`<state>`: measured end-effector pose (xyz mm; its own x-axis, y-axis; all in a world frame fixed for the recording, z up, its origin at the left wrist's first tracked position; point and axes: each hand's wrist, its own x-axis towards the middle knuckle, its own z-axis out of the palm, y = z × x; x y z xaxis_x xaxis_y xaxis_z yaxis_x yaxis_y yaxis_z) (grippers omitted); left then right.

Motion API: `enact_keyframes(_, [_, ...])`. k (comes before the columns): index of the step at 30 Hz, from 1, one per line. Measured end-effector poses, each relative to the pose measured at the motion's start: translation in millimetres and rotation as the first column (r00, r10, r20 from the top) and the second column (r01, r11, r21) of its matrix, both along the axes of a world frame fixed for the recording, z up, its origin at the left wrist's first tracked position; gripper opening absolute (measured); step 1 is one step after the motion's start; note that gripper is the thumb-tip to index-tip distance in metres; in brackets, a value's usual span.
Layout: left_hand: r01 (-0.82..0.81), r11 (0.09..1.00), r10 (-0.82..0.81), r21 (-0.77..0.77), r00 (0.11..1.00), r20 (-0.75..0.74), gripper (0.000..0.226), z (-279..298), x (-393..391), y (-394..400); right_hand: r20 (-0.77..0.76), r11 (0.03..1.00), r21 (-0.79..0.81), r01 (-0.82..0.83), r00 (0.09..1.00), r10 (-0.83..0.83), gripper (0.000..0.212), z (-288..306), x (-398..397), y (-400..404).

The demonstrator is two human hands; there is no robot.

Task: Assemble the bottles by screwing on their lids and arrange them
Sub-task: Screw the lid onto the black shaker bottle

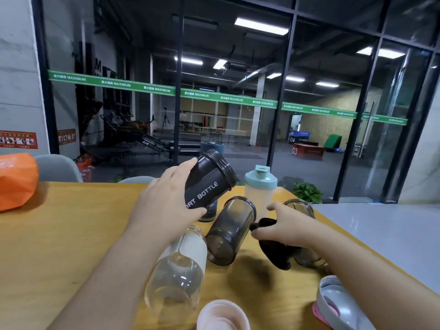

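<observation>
My left hand (164,206) grips a black lidless bottle (209,182) lettered "SPORT BOTTLE", held tilted above the yellow table (71,234) with its threaded mouth pointing up and right. My right hand (285,227) closes on a black lid (273,253) just above the table. Between the hands lies a smoky grey bottle (228,231) on its side, open. A clear bottle with a white band (181,265) lies lidless in front of it. An upright pale bottle with a teal lid (260,189) stands behind.
Another smoky bottle (300,208) lies behind my right hand. A pink cup (222,315) and a grey-pink lid (338,303) sit at the near edge. An orange bag (16,179) rests far left. The table's right edge drops to a grey floor.
</observation>
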<state>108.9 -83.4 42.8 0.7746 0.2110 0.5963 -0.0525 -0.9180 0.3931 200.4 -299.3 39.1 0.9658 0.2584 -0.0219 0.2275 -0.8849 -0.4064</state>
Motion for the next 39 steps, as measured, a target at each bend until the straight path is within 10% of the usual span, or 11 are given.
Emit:
enact_keyframes(9, [0.077, 0.991, -0.079, -0.11, 0.997, -0.008, 0.093, -3.5, 3.7, 1.0, 0.058, 0.852, 0.523, 0.038, 0.995, -0.079, 0.069, 38.4, -4.7, -21.4])
enact_keyframes(17, [0.093, 0.986, -0.093, -0.135, 0.996, 0.006, 0.093, -4.1, 5.1, 1.4, -0.175, 0.27, 0.949, 0.162, 0.984, 0.025, 0.044, 51.7, -16.1, -20.9])
enact_keyframes(21, [0.108, 0.984, -0.106, -0.14, 0.994, 0.016, 0.092, -4.8, 5.8, -0.3, -0.183, -0.07, 0.978, 0.195, 0.971, 0.152, 0.053, 48.2, -19.5, -14.1])
enact_keyframes(28, [0.193, 0.972, -0.191, -0.133, 0.981, 0.03, 0.094, -5.9, 5.0, -2.5, -0.221, -0.36, 0.883, 0.302, 0.943, 0.249, 0.045, 41.4, -18.4, 3.9])
enact_keyframes(34, [0.243, 0.968, -0.24, -0.058, 0.969, 0.059, 0.093, -11.0, 7.1, -6.6, -0.234, -0.476, 0.81, 0.343, 0.933, 0.274, 0.053, 30.5, -12.8, 10.8])
enact_keyframes(39, [0.22, 0.973, -0.228, 0.075, 0.968, 0.108, 0.093, -19.6, 10.4, -12.5, -0.288, -0.384, 0.859, 0.339, 0.94, 0.185, 0.054, 27.9, -7.6, 10.3])
